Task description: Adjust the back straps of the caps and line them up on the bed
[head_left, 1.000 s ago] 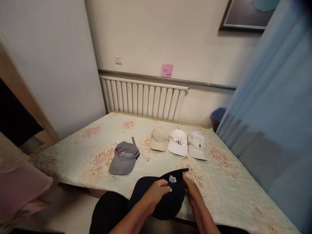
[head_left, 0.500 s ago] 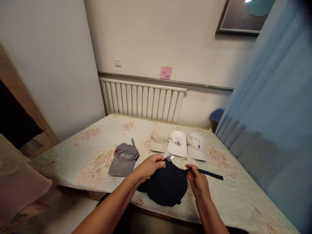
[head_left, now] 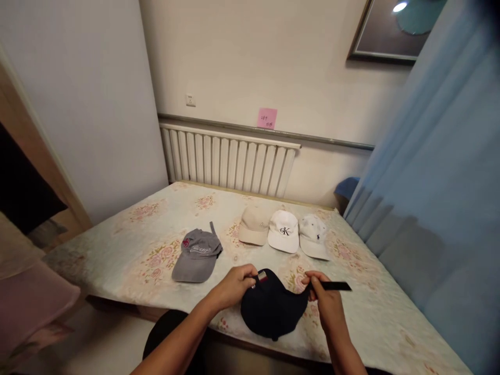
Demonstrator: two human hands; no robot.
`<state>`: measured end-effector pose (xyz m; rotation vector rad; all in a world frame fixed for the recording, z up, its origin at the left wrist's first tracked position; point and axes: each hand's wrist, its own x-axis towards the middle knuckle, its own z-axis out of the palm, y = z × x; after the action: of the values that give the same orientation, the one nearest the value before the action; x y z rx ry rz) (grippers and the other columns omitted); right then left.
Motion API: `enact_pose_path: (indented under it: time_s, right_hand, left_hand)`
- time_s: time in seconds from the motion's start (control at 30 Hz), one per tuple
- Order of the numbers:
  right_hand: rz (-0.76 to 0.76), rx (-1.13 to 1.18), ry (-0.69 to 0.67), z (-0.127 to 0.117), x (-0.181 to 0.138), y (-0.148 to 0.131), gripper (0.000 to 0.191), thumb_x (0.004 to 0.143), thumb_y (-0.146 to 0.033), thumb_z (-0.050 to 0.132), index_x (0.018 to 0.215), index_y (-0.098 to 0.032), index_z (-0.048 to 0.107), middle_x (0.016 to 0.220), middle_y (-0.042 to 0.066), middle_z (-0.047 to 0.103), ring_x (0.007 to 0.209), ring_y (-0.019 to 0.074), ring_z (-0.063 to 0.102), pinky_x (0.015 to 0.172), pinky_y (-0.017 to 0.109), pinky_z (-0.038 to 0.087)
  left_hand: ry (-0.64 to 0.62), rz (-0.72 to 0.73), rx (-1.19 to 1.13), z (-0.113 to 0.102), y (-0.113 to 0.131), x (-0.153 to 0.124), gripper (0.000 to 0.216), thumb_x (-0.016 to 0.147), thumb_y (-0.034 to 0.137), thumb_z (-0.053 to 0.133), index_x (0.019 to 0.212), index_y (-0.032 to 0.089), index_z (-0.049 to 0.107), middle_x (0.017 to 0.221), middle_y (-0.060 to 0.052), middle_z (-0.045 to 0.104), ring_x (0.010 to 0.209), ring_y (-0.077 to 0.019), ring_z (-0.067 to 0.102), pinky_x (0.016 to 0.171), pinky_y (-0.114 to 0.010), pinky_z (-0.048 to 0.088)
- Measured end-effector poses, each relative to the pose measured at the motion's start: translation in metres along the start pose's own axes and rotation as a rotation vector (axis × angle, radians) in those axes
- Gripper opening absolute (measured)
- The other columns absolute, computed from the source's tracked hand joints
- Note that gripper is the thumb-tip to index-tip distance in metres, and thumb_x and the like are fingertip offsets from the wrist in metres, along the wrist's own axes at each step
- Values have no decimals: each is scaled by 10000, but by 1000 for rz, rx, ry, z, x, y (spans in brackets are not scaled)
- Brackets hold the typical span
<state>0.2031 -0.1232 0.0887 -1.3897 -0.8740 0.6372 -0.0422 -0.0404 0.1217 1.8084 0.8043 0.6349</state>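
Observation:
A black baseball cap (head_left: 273, 307) is held between my two hands over the front edge of the bed, its rounded crown toward me. My left hand (head_left: 236, 284) pinches the cap's edge beside a silver metal buckle (head_left: 262, 276). My right hand (head_left: 324, 297) grips the base of the cap's black strap (head_left: 338, 286), whose loose end sticks out to the right. Beyond my hands stand a beige cap (head_left: 253, 226), a white cap with CK lettering (head_left: 284, 229) and a white cap with a small dark logo (head_left: 313, 237). A grey cap (head_left: 198, 255) lies to the left.
The bed (head_left: 133, 250) has a pale floral cover. Behind it a white radiator (head_left: 230, 161) runs along the wall, with a pink note (head_left: 267, 119) above. A blue curtain (head_left: 433, 208) hangs at the right. Pink fabric (head_left: 35, 312) hangs at the lower left.
The black cap and both hands have come lower and slightly toward me, with the cap tipped differently. My right hand has shifted a little right along with the strap.

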Motion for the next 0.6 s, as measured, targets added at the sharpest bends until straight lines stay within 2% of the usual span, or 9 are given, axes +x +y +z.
enact_pose_path:
  time_s: [0.1, 0.23, 0.4, 0.5, 0.6]
  right_hand:
    - [115, -18, -64, 1, -4, 8, 266, 748, -395, 577, 899, -177, 601, 703, 0, 623, 428, 87, 427, 414, 243, 335]
    - [184, -147, -241, 7, -9, 5, 268, 742, -371, 556, 919, -173, 592, 655, -6, 613, 404, 93, 435, 399, 243, 326]
    - [153, -171, -429, 16, -22, 0, 190, 697, -310, 601, 831, -176, 589, 598, -48, 534, 440, 95, 447, 455, 252, 350]
    - [165, -138, -468, 19, -27, -5, 215, 662, -308, 642, 824, -176, 589, 640, -41, 531, 509, 109, 468, 498, 259, 371]
    - [130, -201, -488, 24, -30, -13, 195, 680, -301, 628, 828, -177, 598, 588, -54, 482, 535, 118, 447, 519, 259, 356]
  left_hand:
    - [-27, -40, -37, 12, -16, -9, 66, 691, 199, 488, 730, 169, 531, 667, 48, 479, 649, -115, 417, 608, -230, 309]
    - [-18, -90, -73, 24, -25, -14, 86, 695, 243, 541, 735, 169, 520, 651, 59, 446, 625, -103, 388, 572, -222, 275]
    - [16, -126, -46, 30, -31, -19, 150, 692, 293, 603, 746, 164, 550, 663, 60, 450, 630, -97, 385, 573, -216, 270]
    - [1, -129, -41, 30, -33, -22, 191, 732, 344, 582, 763, 156, 591, 670, 48, 480, 629, -100, 392, 570, -218, 273]
    - [19, -157, -71, 30, -36, -21, 239, 750, 391, 568, 744, 153, 587, 641, 50, 466, 604, -98, 379, 555, -218, 265]
